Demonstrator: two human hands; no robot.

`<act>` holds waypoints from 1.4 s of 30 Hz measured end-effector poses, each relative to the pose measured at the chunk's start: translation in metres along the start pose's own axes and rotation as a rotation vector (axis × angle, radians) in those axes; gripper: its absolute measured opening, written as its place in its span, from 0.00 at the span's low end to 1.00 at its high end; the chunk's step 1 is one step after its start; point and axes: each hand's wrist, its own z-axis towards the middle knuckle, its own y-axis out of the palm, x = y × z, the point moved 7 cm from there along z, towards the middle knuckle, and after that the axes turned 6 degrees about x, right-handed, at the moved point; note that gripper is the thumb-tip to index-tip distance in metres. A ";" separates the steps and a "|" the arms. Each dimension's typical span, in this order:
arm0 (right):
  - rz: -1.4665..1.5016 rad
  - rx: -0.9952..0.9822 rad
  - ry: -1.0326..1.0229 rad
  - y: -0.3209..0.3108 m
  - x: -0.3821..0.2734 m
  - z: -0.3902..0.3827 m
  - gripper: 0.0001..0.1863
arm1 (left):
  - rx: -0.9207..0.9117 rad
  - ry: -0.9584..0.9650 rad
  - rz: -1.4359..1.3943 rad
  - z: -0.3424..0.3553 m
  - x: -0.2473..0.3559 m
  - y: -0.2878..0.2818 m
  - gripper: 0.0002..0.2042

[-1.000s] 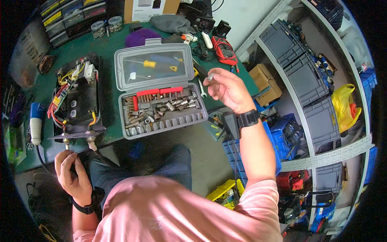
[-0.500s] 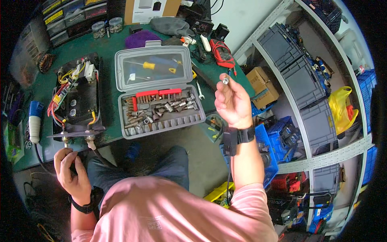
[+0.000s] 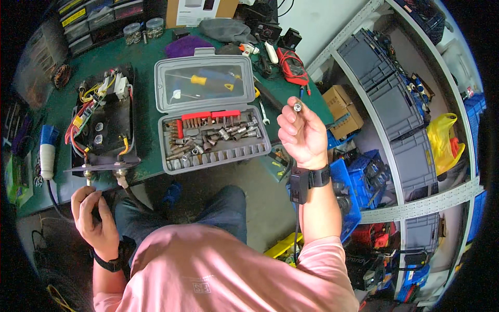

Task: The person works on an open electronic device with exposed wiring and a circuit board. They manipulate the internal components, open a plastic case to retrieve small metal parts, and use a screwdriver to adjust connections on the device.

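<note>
One socket [image 3: 298, 107] in right hand [image 3: 303, 136] grip — grey case [image 3: 208, 112] open, cardboard box [image 3: 341, 111] beside.

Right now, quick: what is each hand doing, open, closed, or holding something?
Left hand: loosely curled below the black panel's bolt, nothing clearly held.
Right hand: closed, pinching a small silver socket.

Right hand [image 3: 304, 136] is lifting up on a bent arm, fingertips pinching closed, watch strap on wrist, while left hand [image 3: 95, 216] is hanging low, fingers loosely curling, forearm entering from the lower edge.
</note>
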 end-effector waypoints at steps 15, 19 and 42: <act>-1.229 0.395 -0.057 -0.012 -0.035 0.013 0.05 | 0.014 0.026 0.051 0.000 -0.005 -0.001 0.07; -1.501 0.381 0.059 -0.018 -0.026 0.033 0.07 | 0.016 0.038 0.051 0.001 -0.006 -0.001 0.08; -2.246 -0.107 -0.207 0.016 0.051 0.075 0.11 | 0.031 0.018 0.020 0.004 -0.006 -0.004 0.07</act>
